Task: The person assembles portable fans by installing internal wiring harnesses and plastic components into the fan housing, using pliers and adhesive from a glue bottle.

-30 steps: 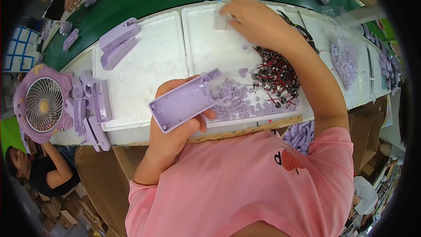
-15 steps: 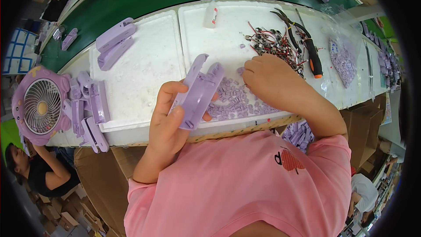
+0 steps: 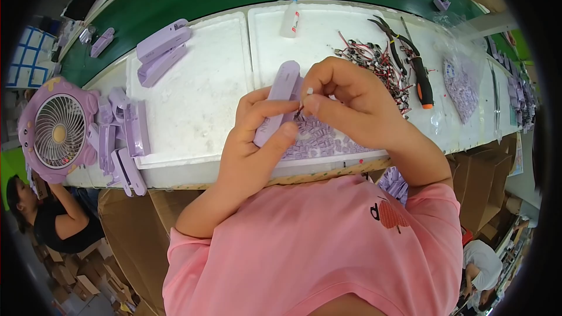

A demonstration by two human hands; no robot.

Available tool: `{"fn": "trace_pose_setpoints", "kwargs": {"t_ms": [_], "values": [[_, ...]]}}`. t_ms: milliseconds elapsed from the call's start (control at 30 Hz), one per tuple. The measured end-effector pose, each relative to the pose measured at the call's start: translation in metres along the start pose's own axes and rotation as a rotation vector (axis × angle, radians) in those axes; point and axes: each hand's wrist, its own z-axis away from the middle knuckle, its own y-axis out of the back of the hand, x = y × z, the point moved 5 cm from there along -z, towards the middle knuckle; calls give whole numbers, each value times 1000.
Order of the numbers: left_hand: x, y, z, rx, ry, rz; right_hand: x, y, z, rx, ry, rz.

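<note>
Head view: one purple casing [image 3: 285, 83], slanted, clasped within left grip [image 3: 249, 140]. Right grip [image 3: 354, 108], just beside casing, pinching small white piece [image 3: 310, 90].

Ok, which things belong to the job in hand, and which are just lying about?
Likely in the job: purple casing in left hand; small white piece in right hand; wired parts; small purple pieces.
Probably lying about, untouched: fan; pliers; screwdriver.

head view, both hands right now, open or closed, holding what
Left hand: closed around a purple casing.
Right hand: closed, fingertips pinching a small white piece, too small to identify.
</note>
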Motion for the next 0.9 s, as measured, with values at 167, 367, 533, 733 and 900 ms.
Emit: {"fn": "trace_pose_setpoints", "kwargs": {"t_ms": [167, 367, 533, 733, 900], "values": [[-5, 1, 1, -19, -14, -11, 0, -3, 0, -52, 167, -40], [-1, 4, 0, 51, -147, -171, -8, -9, -1, -23, 113, 175], [-9, 3, 4, 10, -9, 142, -16, -5, -1, 52, 167, 369], [3, -7, 2, 65, 147, 473, -21, 5, -6, 256, 182, 425], [-4, -6, 1, -108, 132, 681, -22, -2, -11, 300, 374, 663]]}}
